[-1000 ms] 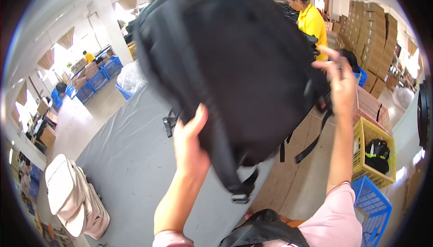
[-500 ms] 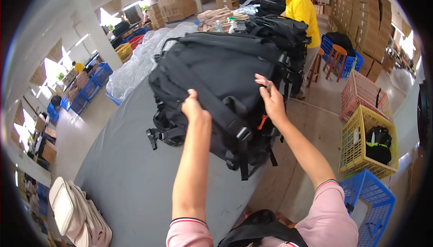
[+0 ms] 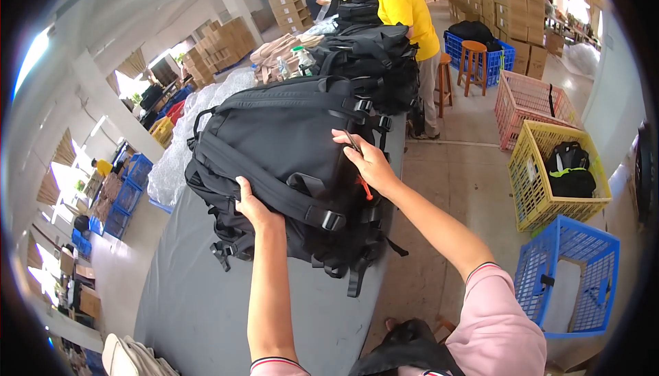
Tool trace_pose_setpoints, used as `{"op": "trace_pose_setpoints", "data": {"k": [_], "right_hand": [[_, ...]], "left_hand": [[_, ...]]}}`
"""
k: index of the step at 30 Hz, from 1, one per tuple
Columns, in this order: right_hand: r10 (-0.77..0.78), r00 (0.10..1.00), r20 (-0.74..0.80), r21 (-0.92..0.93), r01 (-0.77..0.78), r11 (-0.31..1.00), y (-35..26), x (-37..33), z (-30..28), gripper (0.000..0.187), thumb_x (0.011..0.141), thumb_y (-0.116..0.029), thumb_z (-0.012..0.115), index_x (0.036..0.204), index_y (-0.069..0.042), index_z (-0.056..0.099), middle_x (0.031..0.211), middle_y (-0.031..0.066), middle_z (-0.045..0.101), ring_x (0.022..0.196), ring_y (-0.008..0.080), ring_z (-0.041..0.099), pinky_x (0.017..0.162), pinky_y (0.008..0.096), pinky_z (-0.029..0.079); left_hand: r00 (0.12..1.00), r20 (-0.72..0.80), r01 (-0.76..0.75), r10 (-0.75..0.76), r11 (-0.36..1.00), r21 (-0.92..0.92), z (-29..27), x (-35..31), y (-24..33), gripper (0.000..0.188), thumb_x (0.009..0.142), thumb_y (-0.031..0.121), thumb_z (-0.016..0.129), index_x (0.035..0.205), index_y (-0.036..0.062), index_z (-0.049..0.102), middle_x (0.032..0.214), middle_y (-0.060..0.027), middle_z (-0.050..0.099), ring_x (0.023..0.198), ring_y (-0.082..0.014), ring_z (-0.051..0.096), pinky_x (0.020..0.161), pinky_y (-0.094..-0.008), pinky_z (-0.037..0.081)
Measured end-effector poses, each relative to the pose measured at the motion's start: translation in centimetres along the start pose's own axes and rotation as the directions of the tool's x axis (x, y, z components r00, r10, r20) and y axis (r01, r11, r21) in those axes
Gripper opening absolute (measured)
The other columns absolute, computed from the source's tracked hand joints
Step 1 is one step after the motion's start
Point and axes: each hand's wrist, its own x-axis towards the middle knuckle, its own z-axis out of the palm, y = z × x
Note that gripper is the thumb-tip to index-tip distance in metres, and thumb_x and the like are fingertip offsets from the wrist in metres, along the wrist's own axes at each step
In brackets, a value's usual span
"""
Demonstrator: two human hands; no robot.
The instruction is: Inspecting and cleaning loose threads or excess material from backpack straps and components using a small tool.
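Observation:
A large black backpack (image 3: pixel 274 129) lies on top of other black bags on the grey-covered table (image 3: pixel 206 294), its wide strap (image 3: pixel 274 187) running diagonally across it. My left hand (image 3: pixel 259 208) grips the near side of the backpack, thumb on top and the other fingers hidden beneath. At the right side, my right hand (image 3: pixel 367 163) is partly closed around a thin dark tool (image 3: pixel 353 144), whose kind I cannot make out. Just below that hand hangs a small orange-red piece (image 3: pixel 365 188). Loose straps with black buckles (image 3: pixel 332 221) hang off the near side.
More black backpacks (image 3: pixel 364 57) lie farther along the table, beside a person in yellow (image 3: pixel 408 9). Bubble wrap (image 3: pixel 182 139) covers the left edge. A beige bag (image 3: pixel 134 359) sits near left. Yellow (image 3: pixel 525 204) and blue (image 3: pixel 535 273) crates and wooden stools (image 3: pixel 473 53) stand right.
The view has shifted, so the backpack and both hands now appear farther left. My left hand still grips the backpack; my right hand stays at its right side.

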Motion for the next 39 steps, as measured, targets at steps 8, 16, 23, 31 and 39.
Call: {"op": "trace_pose_setpoints", "data": {"k": [8,16,23,31,39], "right_hand": [[0.363,0.842,-0.400,0.427,-0.179,0.886,1.4,-10.4,-4.0,0.023,0.097,-0.023,0.051,0.106,-0.004,0.059,0.103,0.0076,0.063,0.088,0.0150,0.062,0.075,0.0286,0.051],[0.831,0.492,-0.261,0.200,-0.814,0.545,4.2,-36.9,0.4,0.014,0.085,-0.015,0.061,0.072,-0.009,0.059,0.057,-0.0074,0.035,0.042,0.0028,0.028,0.038,0.0232,0.017],[0.472,0.605,0.641,-0.145,-0.509,0.849,-2.6,-34.1,18.0,0.017,0.092,-0.011,0.054,0.084,0.001,0.063,0.072,-0.0033,0.053,0.061,0.0047,0.039,0.054,0.0214,0.032],[0.368,0.563,0.740,-0.142,-0.404,0.904,-7.6,-33.4,30.2,0.020,0.094,-0.016,0.054,0.086,-0.001,0.065,0.067,-0.0043,0.048,0.057,0.0018,0.039,0.046,0.0193,0.028],[0.246,0.002,0.969,-0.235,-0.293,0.927,-18.2,-47.6,37.7,0.015,0.088,-0.010,0.058,0.096,-0.001,0.066,0.068,-0.0007,0.059,0.061,0.0061,0.051,0.055,0.0221,0.042]], "left_hand": [[0.938,-0.020,-0.306,0.346,0.855,0.418,-5.1,-8.1,3.1,0.083,0.088,0.032,0.063,0.147,0.0085,0.009,0.152,-0.0110,0.012,0.138,-0.0250,0.019,0.108,-0.0421,0.022],[0.784,-0.405,0.270,0.470,0.330,0.905,-33.3,-17.5,10.6,0.073,0.077,0.020,0.068,0.140,0.0104,0.032,0.149,-0.0179,0.010,0.138,-0.0349,0.012,0.109,-0.0479,0.025],[0.359,-0.323,0.752,0.876,-0.066,0.655,-52.8,-39.3,24.8,0.076,0.070,0.023,0.077,0.134,0.0122,0.037,0.145,-0.0214,0.021,0.132,-0.0400,0.023,0.106,-0.0520,0.025],[0.207,-0.848,0.976,0.488,-0.045,0.212,-62.5,-61.9,28.8,0.110,0.063,0.048,0.079,0.147,0.0120,0.018,0.154,-0.0165,0.007,0.143,-0.0314,0.002,0.111,-0.0581,0.007],[0.649,-0.563,0.744,0.512,-0.582,0.328,-69.1,-63.0,30.2,0.040,0.068,0.017,0.069,0.102,-0.0015,0.057,0.096,-0.0174,0.061,0.089,-0.0288,0.063,0.073,-0.0384,0.051]]}}
